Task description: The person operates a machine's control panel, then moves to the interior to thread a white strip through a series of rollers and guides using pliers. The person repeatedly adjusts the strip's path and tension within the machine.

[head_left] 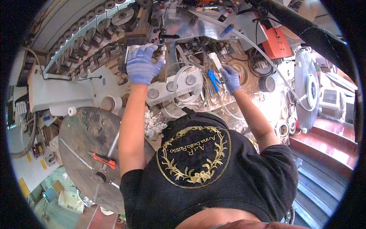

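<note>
My left hand (144, 65), in a blue glove, rests against the machine at the upper left of centre. Its fingers are stretched out and the thumb stands apart, close to a metal fitting (164, 49). In my gloved right hand (231, 79) the fingers are closed around a slim white tool (215, 60), whose pale end points up and away; its exact kind is unclear. Left of that hand lies a blue air blow gun (214, 80). Between the hands a white panel with round gauges (169, 86) sits under a loop of clear tubing (175, 89).
An orange box cutter (103, 160) lies on a large dark round disc (84, 133) at the left. Rows of rollers (91, 34) run along the upper left. A grey reel (305, 87) stands at the right, and a thick black hose (305, 28) crosses the upper right.
</note>
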### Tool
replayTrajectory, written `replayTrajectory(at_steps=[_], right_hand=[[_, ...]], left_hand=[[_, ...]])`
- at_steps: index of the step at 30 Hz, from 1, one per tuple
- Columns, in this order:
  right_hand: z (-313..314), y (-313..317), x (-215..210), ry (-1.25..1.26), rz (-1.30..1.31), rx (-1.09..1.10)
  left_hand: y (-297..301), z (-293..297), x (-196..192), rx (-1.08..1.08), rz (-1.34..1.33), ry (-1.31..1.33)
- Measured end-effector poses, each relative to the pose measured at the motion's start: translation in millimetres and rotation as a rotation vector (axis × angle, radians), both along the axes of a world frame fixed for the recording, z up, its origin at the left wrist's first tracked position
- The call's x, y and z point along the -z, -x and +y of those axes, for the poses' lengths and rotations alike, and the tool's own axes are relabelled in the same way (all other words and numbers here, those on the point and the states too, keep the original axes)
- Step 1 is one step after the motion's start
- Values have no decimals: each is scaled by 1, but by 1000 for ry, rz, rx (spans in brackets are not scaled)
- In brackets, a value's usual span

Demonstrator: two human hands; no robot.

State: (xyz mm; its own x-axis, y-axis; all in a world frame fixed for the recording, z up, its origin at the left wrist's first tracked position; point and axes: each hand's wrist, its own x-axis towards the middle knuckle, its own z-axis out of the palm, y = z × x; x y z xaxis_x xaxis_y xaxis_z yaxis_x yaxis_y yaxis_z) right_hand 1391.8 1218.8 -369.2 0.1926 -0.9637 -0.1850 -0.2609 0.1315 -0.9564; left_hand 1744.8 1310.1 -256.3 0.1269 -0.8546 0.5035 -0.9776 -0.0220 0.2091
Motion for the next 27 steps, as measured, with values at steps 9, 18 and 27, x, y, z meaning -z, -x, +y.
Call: replayTrajectory(at_steps=[9,18,27], right_hand=[[-57,-87,70,-609,-262,-87],[-110,-111,161,-815,-380,71],[-2,-60,70,-157,12,20]], left_hand=[[42,11,11,118,293,-26],[165,-75,161,-110,1366,-596],[122,-64,188,-243,1421,-619]])
